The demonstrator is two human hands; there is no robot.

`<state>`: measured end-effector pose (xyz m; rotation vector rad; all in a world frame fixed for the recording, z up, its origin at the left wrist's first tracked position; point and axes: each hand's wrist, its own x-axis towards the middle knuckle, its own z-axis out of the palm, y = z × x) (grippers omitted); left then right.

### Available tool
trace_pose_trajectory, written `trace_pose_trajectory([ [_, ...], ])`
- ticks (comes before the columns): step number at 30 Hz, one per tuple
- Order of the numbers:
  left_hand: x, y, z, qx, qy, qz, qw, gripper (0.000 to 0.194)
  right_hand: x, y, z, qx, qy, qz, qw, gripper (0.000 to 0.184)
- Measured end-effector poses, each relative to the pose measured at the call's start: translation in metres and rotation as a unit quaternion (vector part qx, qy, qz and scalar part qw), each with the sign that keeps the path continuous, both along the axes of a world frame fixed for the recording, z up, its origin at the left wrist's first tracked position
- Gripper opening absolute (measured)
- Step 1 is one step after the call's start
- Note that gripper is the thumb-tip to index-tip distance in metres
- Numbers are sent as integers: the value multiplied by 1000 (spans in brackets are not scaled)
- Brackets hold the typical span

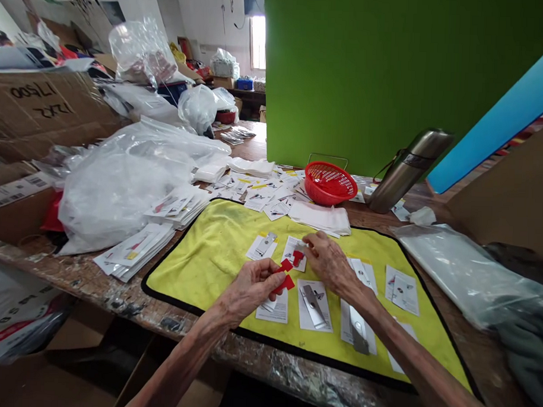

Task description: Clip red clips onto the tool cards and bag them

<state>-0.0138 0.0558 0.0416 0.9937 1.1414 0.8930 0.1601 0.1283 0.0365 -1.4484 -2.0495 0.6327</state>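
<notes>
Red clips [285,275] are pinched in your left hand [249,289]; right hand [327,262] is pressing, fingers together, one red piece [298,256] onto a card [293,252]. Loose grip is risking drops among nearby cards [315,305] on the yellow mat [207,254].

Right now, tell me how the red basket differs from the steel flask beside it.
The red basket is bright red, open mesh, low and round; the steel flask is dull silver, closed, tall and narrow. The red basket sits upright with its opening up, while the steel flask leans tilted. The red basket has a wire handle; the steel flask has a strap. Both stand on the table behind the yellow mat.
</notes>
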Motion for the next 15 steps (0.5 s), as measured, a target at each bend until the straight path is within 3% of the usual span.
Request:
trace_pose_trajectory([
  [3, 0, 1, -3, -2, -4, 3, 1000, 42, -3, -12, 2, 2, 19, 31, 999, 14],
  [6, 0, 0, -6, 4, -18, -5, 1000, 43, -6, -24, 11, -113, 90, 136, 980, 19],
  [8, -2, -2, -8, 8, -15, -6, 1000, 43, -12, -25, 13, -156, 135, 163, 965, 22],
  [11, -12, -7, -9, 20, 13, 25, 999, 41, -29, -9, 10, -129, 130, 141, 973, 21],
  [15, -31, -12, -8, 29, 54, 88, 994, 37, -57, 16, 0, -38, 11, 115, 993, 17],
])
